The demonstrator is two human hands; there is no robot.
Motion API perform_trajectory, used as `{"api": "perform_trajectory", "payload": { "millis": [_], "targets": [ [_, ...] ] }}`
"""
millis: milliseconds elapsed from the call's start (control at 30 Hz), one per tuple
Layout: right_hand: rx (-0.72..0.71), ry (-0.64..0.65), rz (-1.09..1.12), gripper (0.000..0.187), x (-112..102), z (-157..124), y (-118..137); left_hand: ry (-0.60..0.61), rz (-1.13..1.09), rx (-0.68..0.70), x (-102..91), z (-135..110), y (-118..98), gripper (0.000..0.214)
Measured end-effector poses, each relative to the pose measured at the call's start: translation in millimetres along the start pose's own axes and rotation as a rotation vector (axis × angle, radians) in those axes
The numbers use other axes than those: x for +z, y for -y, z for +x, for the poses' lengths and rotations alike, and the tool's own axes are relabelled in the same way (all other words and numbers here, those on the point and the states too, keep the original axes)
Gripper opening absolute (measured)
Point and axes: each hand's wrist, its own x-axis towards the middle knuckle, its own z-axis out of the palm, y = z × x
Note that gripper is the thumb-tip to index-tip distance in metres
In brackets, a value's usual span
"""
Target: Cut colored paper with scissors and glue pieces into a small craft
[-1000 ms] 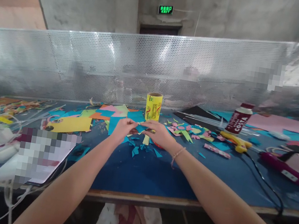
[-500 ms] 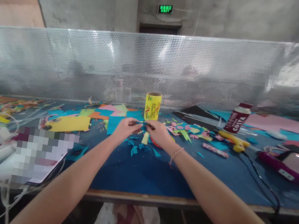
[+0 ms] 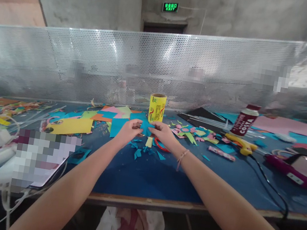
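Both my hands meet over the middle of the blue table (image 3: 143,176). My left hand (image 3: 128,130) is pinched closed on a small blue paper piece (image 3: 144,128). My right hand (image 3: 163,134) is also closed, pinching the same piece from the other side. Below the hands lie several blue paper scraps (image 3: 143,150), a pale yellow strip (image 3: 149,142) and a red ring (image 3: 161,146). A yellow roll (image 3: 156,108) stands upright just behind the hands.
Coloured paper sheets (image 3: 72,126) lie left of the hands. On the right are a glue gun (image 3: 241,144) with a black cord, a Costa bottle (image 3: 245,120) and a pink device (image 3: 299,169). A perforated metal screen (image 3: 160,73) runs along the table's far edge.
Both hands have lifted slightly and moved a little away from me toward the yellow roll, still pinching the small paper piece. The red ring under the right hand now shows.
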Motion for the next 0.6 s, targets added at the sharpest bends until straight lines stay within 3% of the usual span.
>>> {"api": "perform_trajectory", "payload": {
  "millis": [133, 600],
  "targets": [
    [0.041, 0.029, 0.074, 0.024, 0.3, -0.5, 0.7, 0.001, -0.001, -0.027, -0.5, 0.8, 0.5, 0.027],
    [0.148, 0.047, 0.413, 0.025, 2.6, -0.5, -2.8, 0.028, -0.017, -0.028, -5.1, 1.4, 2.4, 0.034]
  ]
}}
